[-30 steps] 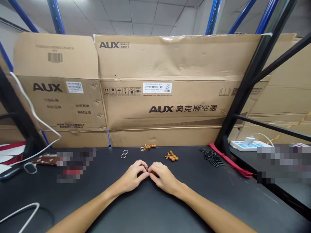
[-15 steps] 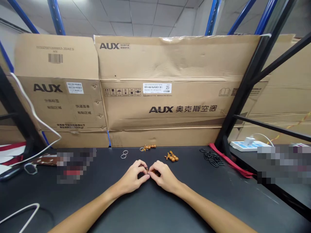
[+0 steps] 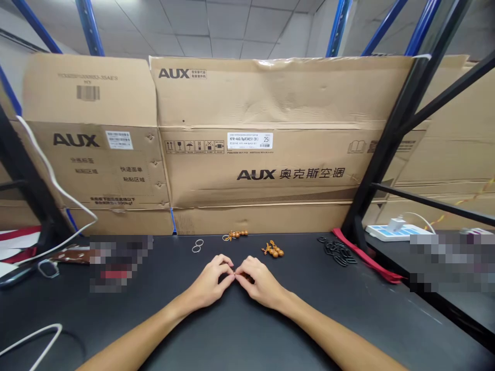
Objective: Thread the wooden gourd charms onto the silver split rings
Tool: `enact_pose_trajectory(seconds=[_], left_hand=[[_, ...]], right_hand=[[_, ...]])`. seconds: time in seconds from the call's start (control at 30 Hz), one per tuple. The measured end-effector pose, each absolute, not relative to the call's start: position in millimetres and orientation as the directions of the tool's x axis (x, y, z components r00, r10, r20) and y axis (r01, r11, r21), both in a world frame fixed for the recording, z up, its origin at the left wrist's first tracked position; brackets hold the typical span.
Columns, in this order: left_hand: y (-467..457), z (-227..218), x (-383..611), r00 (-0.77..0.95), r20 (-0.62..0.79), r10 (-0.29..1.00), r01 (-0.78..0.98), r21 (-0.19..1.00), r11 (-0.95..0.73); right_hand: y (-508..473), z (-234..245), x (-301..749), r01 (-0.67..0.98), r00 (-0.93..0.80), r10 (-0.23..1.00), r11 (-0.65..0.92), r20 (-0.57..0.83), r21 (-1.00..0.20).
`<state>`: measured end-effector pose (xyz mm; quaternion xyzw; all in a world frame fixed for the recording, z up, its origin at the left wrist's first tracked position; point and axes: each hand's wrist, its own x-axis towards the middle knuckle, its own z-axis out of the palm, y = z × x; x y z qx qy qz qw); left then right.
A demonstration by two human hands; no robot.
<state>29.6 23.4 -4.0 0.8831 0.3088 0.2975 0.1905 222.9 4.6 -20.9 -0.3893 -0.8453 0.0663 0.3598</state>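
In the middle of the black table, my left hand point(image 3: 213, 281) and my right hand point(image 3: 260, 282) meet at the fingertips. A brown gourd-bead pendant point(image 3: 248, 277) shows in part beneath the curled fingers of my right hand, which is closed on it. The left thumb and forefinger pinch at the same spot, on something too small and hidden to make out. Beyond the right hand lie loose gourd-bead pendants point(image 3: 275, 251). Farther back is another bead pendant point(image 3: 238, 234) with a metal ring. Two split rings point(image 3: 197, 246) lie ahead of my left hand.
A pile of black oval links point(image 3: 339, 251) lies at right beside a red strap point(image 3: 371, 260). Cardboard boxes point(image 3: 270, 190) wall off the back. A power strip point(image 3: 398, 232) sits at far right; a white cable point(image 3: 58, 180) runs down the left.
The fingertips of both hands have come closer together, and the small brown piece that showed between them is now mostly covered. The things on the table have stayed put.
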Motion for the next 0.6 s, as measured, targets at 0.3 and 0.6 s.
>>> enact_pose_trajectory(seconds=[0.3,0.6], left_hand=[[25.2,-3.1,28.1,0.650,0.432,0.625,0.431,0.468,-0.772],[15.5,-4.2,30.4,0.683,0.430,0.590,0.621,0.082,-0.779]], right_hand=[[13.3,-21.6,228.4,0.731,-0.281,0.790,0.544,0.544,-0.413],[6.2,-18.9,224.9,0.781,-0.466,0.765,0.592,0.444,-0.199]])
